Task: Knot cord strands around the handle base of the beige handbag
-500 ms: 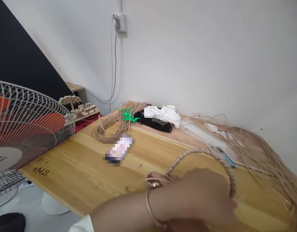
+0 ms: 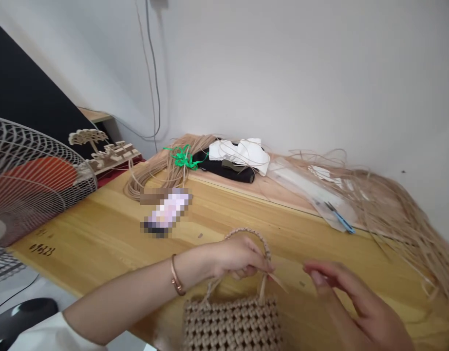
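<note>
My left hand (image 2: 239,257), with a gold bangle (image 2: 177,275) on its wrist, grips a braided loop handle (image 2: 248,233) where it meets a loose strand end. The handle belongs to a woven, knotted tan bag (image 2: 232,324) that lies on the table, cut off by the lower edge of the picture. My right hand (image 2: 341,292) is a short way to the right of the handle. Its fingers point left and hold nothing I can see. A flat, pale strand end (image 2: 277,282) sticks out from under my left fingers.
On the wooden table (image 2: 82,229) lie a pixelated phone (image 2: 166,212), a coiled cane bundle with green ties (image 2: 166,168), black and white cloth (image 2: 232,158), blue-handled scissors (image 2: 341,219) and a heap of loose raffia (image 2: 388,209). An electric fan (image 2: 30,180) stands at the left.
My view has tilted lower and shifted, bringing the woven bag into sight. My hands have separated, with the left now gripping the handle near the bag and the right apart from it.
</note>
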Motion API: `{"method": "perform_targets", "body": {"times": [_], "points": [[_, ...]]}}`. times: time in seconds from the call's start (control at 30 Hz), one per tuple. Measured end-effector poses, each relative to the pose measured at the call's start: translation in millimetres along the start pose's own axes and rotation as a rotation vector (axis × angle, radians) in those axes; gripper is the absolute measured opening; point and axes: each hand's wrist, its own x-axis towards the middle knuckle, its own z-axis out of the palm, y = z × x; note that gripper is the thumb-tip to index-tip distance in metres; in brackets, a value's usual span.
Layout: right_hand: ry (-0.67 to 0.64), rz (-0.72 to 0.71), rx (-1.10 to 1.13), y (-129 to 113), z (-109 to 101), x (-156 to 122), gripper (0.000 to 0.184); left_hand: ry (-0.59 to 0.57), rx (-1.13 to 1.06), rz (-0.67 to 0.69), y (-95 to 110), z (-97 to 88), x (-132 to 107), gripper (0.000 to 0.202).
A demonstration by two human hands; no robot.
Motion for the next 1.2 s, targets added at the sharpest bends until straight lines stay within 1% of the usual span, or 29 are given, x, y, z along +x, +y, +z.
{"method": "perform_targets", "body": {"times": [0.07,0.13,0.17,0.3,0.4,0.57,0.67,0.77,0.87,1.03,1.1,1.2], "points": [[-0.125,0.089,0.059,8.7,2.9,1.7,0.026,-0.012,-0.005,0.005,0.2,2.6,0.1,0.038],[-0.258,0.151,0.135,13.7,11.8,0.0,0.031,-0.011,-0.008,0.011,0.1,4.4,1.5,0.036],[-0.297,0.166,0.16,15.2,16.7,-1.3,0.032,-0.003,-0.004,0.013,-0.4,4.9,2.5,0.035],[-0.351,0.171,0.188,16.4,28.6,-2.2,0.033,0.02,0.038,0.04,-4.6,6.0,6.9,0.033],[-0.492,0.221,0.267,11.9,27.6,2.8,0.034,0.014,0.075,0.072,-7.8,8.3,10.4,0.033],[-0.61,0.342,0.36,7.0,25.4,6.8,0.036,0.08,0.107,0.108,-13.7,13.0,17.1,0.033],[-0.613,0.408,0.494,14.7,31.1,3.6,0.035,0.073,0.056,0.093,-19.2,11.7,19.2,0.032],[-0.595,0.459,0.655,27.2,37.5,0.7,0.029,0.013,-0.006,0.029,-25.3,6.9,18.4,0.03],[-0.61,0.488,0.699,37.6,40.5,0.0,0.024,-0.001,-0.009,-0.013,-30.9,1.7,15.8,0.032],[-0.652,0.53,0.8,45.6,43.5,-1.8,0.028,0.021,-0.017,-0.004,-35.0,-1.3,13.5,0.031],[-0.641,0.513,0.785,46.2,45.0,-2.7,0.028,0.035,-0.038,0.0,-34.5,-0.5,14.7,0.03],[-0.607,0.437,0.664,44.2,45.4,-2.4,0.026,0.095,-0.022,0.026,-33.2,1.9,18.4,0.027]]}}
